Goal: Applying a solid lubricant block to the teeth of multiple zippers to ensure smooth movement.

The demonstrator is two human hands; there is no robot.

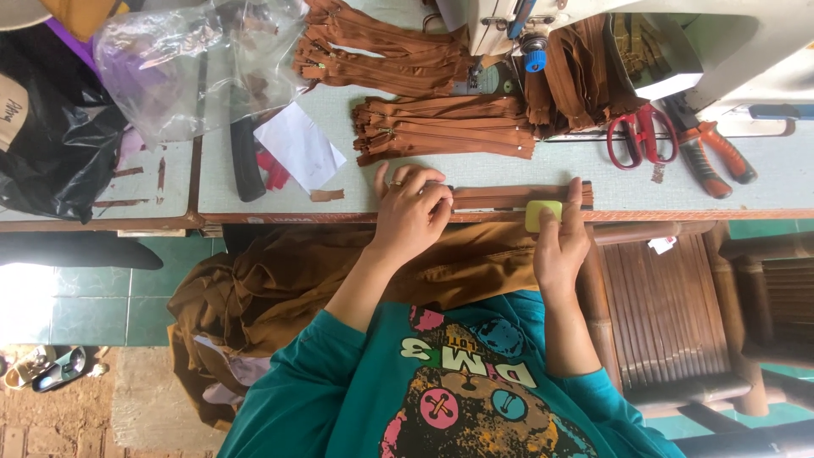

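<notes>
View from above a pale sewing table (593, 165), with the wearer's teal shirt at the bottom.

One flat bundle of brown zippers (509, 197) lies at the near edge of the table. Its long axis runs left to right, parallel to that edge. One end is tucked under the left hand and the other reaches the right hand's raised finger.

The left hand (411, 212) is curled down onto the left end of the bundle, with the fingers bent close together and pressing on it (one finger wears a ring). The right hand (560, 242) pinches one small yellow-green square block (543, 215) in a narrow grip between thumb and fingers, right against the bundle's near edge. Its forefinger stretches over the bundle's right end.

Farther back lie two loose piles of matching brown zippers. One pile (441, 129) is just behind the hands, pointing left to right, and another pile (381, 51) lies beyond it. More brown strips (577, 76) hang at a white sewing machine (721, 42).

To the right lie one pair of red-handled scissors (640, 136) and one orange-handled plier tool (712, 153). To the left are one sheet of white paper (298, 146), one clear plastic bag (186, 59) and one black bag (51, 144).

Brown cloth (280, 280) lies heaped below the table edge.
</notes>
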